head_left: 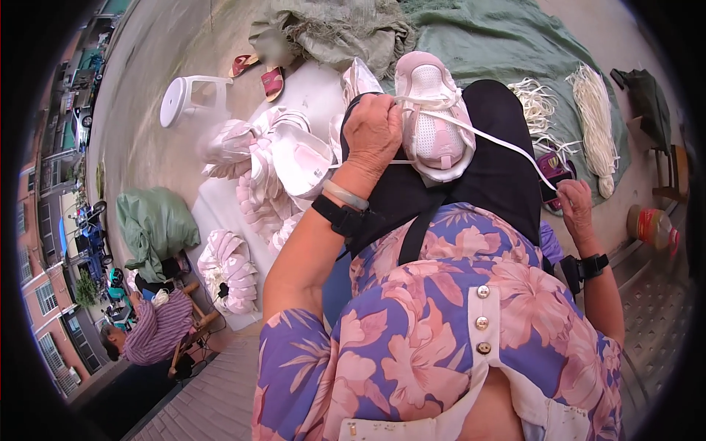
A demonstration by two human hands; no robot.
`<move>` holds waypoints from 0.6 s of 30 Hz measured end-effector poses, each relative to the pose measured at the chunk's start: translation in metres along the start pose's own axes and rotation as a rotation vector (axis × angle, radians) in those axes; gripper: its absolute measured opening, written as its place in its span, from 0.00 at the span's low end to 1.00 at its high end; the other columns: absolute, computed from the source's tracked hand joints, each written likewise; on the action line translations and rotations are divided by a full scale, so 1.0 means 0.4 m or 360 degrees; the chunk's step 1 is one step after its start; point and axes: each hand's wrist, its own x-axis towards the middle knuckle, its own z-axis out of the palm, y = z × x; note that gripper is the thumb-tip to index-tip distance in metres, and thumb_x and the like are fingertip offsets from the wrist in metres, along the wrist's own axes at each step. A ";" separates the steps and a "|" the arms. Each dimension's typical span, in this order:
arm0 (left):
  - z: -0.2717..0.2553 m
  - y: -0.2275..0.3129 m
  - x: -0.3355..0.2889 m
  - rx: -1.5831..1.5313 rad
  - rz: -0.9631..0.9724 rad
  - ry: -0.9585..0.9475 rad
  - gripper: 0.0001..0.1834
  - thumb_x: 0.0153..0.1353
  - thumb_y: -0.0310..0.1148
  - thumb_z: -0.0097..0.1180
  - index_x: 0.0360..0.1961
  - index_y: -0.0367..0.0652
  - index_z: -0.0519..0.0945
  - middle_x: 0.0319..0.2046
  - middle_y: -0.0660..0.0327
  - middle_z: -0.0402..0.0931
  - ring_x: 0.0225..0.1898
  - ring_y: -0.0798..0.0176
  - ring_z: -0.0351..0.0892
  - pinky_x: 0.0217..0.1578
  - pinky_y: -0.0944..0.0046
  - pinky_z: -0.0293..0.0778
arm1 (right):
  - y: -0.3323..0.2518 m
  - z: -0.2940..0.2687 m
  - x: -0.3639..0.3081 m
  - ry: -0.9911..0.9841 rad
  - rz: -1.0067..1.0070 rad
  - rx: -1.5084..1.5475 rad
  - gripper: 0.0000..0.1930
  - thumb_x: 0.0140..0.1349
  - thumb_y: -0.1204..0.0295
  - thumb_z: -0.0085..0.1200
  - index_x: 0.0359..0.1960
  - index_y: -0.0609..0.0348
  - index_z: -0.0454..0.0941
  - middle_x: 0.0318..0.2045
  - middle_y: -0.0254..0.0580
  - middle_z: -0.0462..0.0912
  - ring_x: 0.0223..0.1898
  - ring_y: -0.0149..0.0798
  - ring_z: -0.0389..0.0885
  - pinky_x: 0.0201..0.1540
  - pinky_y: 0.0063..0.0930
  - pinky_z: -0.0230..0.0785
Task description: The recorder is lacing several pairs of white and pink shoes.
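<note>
A pink and white sneaker upper [441, 143] rests across my black-trousered thighs. A white shoelace [507, 141] is threaded at its opening and stretches out to the right. My left hand [373, 131] is closed at the upper's left side, on the lace's other part; its fingertips are partly hidden. Away to the right, beside my thigh, my right hand [576, 204] pinches the far part of the lace between thumb and fingers. The lace runs nearly taut between the upper and this hand.
Stacked pink and white uppers [261, 176] lie left, with another curved stack [229, 272] nearer. Bundles of white laces [594, 121] lie on a green sheet [500, 37] at right. A white stool [175, 103], red sandals [273, 83] and a seated person [158, 331] are left.
</note>
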 end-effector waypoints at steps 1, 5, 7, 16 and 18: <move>-0.001 -0.013 0.015 0.0111 0.0029 -0.0010 0.09 0.54 0.34 0.53 0.35 0.42 0.76 0.32 0.54 0.74 0.36 0.51 0.73 0.38 0.56 0.68 | -0.032 -0.010 0.018 -0.0107 -0.0105 -0.0010 0.04 0.52 0.76 0.51 0.30 0.57 0.72 0.35 0.36 0.76 0.41 0.40 0.73 0.57 0.41 0.52; 0.044 -0.084 0.052 0.0279 0.0171 -0.0187 0.14 0.50 0.35 0.52 0.39 0.44 0.76 0.38 0.58 0.73 0.45 0.53 0.68 0.45 0.52 0.63 | -0.104 -0.027 0.073 -0.0161 -0.0303 -0.0108 0.09 0.49 0.78 0.51 0.34 0.58 0.72 0.35 0.37 0.75 0.42 0.41 0.73 0.57 0.45 0.52; 0.054 -0.105 0.070 0.0269 0.0089 -0.0416 0.14 0.50 0.36 0.53 0.39 0.45 0.76 0.39 0.59 0.73 0.45 0.54 0.68 0.45 0.52 0.62 | -0.141 -0.032 0.105 -0.0121 -0.0331 -0.0201 0.10 0.49 0.79 0.51 0.36 0.58 0.72 0.36 0.38 0.75 0.43 0.42 0.72 0.57 0.45 0.52; 0.063 -0.108 0.070 0.0031 0.0317 -0.0285 0.09 0.47 0.32 0.54 0.33 0.46 0.77 0.33 0.61 0.76 0.39 0.55 0.72 0.43 0.57 0.63 | -0.319 0.017 0.281 0.0007 -0.0655 -0.0092 0.20 0.45 0.77 0.55 0.43 0.56 0.70 0.41 0.40 0.73 0.48 0.44 0.70 0.58 0.47 0.52; 0.059 -0.116 0.070 0.0010 0.0360 -0.0335 0.08 0.47 0.31 0.54 0.30 0.46 0.78 0.32 0.61 0.76 0.37 0.55 0.73 0.41 0.57 0.64 | -0.354 0.042 0.314 0.0020 -0.0711 -0.0068 0.19 0.46 0.76 0.56 0.43 0.56 0.70 0.40 0.39 0.73 0.47 0.43 0.70 0.58 0.46 0.51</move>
